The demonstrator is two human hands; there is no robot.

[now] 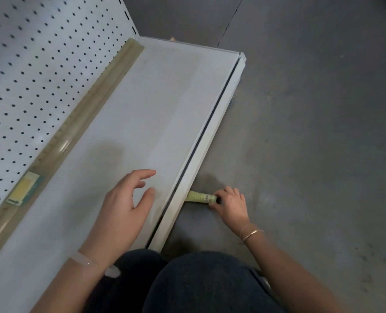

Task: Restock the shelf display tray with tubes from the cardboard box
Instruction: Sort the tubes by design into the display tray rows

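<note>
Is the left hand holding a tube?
No: the left hand is open and empty over the shelf; the right hand grips the tube.

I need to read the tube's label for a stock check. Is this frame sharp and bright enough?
Head view: dim, even light, no glare; soft shadows fall on the shelf beyond the left hand and on the floor near the right hand; pegboard holes smear toward the upper left; print on the green tube is too soft to read.
</note>
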